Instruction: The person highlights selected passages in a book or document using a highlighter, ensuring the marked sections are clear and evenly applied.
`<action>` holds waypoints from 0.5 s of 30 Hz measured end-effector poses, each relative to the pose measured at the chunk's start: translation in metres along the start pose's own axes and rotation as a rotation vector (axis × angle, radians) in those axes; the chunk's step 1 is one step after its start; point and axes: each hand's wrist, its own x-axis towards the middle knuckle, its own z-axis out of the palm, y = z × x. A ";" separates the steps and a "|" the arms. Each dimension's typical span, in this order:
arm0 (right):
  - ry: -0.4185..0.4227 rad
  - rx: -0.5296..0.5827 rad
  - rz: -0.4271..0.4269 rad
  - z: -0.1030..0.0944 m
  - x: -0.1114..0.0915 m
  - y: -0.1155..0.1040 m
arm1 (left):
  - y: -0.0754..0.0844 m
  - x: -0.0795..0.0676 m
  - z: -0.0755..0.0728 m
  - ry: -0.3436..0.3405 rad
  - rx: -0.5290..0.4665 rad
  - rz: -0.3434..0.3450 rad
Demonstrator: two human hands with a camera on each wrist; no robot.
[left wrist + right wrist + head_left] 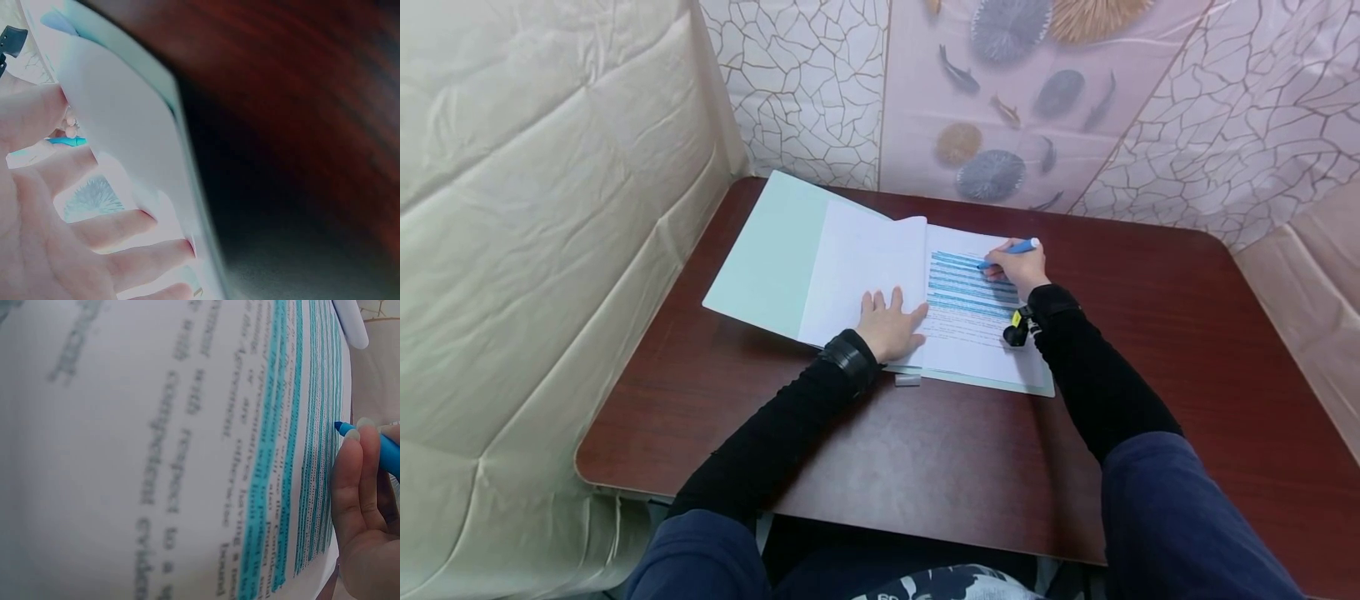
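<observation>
A pale green folder (767,258) lies open with white sheets in it. On its right side the printed page (970,358) carries many lines coloured blue across its upper part, and plain printed lines below. My right hand (1024,271) pinches a blue marker (1021,247) with a white end; its dark blue tip (339,427) is at the coloured lines in the right wrist view. Fingers spread, my left hand (886,332) rests on the blank left sheet (861,258) near the fold. The left wrist view shows its straight fingers (115,228) along the sheet.
The folder lies on a dark red-brown table (925,450). Just below the folder's near edge sits a small grey-white piece (907,380). A patterned wall hanging (992,125) rises behind the table, and a cream padded covering (550,250) stands along the left.
</observation>
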 end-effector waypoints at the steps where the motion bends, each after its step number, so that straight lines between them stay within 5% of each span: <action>1: 0.004 -0.008 0.000 0.000 0.000 0.000 | 0.000 0.000 0.000 -0.001 -0.001 0.000; 15: -0.007 0.000 -0.006 -0.004 0.001 0.004 | -0.001 -0.001 -0.001 -0.001 -0.003 0.006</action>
